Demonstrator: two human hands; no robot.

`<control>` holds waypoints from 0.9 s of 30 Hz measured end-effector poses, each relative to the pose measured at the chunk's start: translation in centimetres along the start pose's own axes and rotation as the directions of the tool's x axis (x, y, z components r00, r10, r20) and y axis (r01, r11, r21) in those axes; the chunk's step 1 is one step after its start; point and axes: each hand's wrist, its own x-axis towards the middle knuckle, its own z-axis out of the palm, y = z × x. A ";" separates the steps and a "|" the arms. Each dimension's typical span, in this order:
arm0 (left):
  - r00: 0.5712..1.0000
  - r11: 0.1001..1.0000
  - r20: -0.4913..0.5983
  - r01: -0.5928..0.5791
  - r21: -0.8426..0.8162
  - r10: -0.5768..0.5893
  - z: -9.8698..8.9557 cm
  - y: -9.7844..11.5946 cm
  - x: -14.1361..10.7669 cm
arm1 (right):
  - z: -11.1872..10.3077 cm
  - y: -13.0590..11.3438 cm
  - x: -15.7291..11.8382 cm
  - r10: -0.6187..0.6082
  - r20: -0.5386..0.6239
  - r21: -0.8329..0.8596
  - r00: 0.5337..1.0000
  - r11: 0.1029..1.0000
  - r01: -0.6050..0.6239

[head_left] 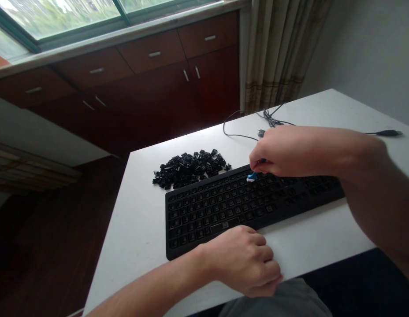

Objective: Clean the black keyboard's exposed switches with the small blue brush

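A black keyboard [224,225] with its keycaps off lies slantwise on the white table, its rows of bare sockets showing. Over its upper rows, my right hand [273,149] pinches a small blue brush [252,176]. The white bristles point down at the sockets, and most of the handle is hidden in my fingers. My left hand [244,259] rests at the keyboard's near edge, curled into a loose fist, with nothing seen in it. Loose black keycaps [191,167] are heaped just behind the keyboard's left part.
A thin black cable [237,135] runs in loops behind my right hand, and a black plug [388,133] lies at the right. The white table's [138,211] left edge drops to a dark floor. Beyond stand red-brown cabinets [151,101] under a window.
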 end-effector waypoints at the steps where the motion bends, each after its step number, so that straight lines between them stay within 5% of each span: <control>1: 1.000 1.000 0.000 0.002 0.000 -0.002 0.0 0.0 0.0 | -0.1 -0.2 0.0 0.003 0.011 -0.011 1.000 1.000 -0.003; 27: 0.999 1.000 0.040 0.006 0.000 -0.006 -0.1 0.0 0.2 | -0.8 -1.7 0.2 0.054 0.055 -0.002 0.997 0.999 -0.054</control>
